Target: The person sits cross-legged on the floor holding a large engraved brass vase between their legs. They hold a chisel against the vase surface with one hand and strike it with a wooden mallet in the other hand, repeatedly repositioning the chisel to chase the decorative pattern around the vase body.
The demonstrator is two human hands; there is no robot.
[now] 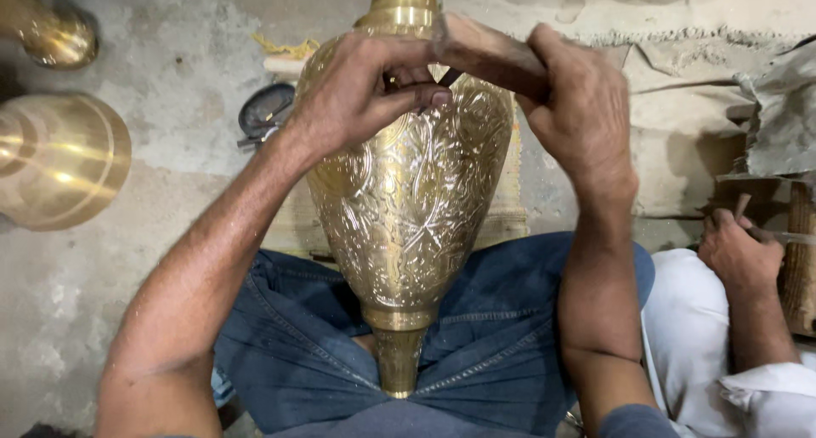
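A brass vase (408, 192), engraved all over, lies across the person's lap with its narrow end toward the body, so the lap steadies it and the shoulder faces up. The left hand (361, 90) is closed on a thin dark tool (449, 77), pinching its tip against the vase's shoulder, while the right hand (578, 107) grips a wooden handle (489, 56) just above it. Smooth brass pieces (59, 158) stand on the floor (187, 64) to the left; a co-worker's hand (735, 251) works at right.
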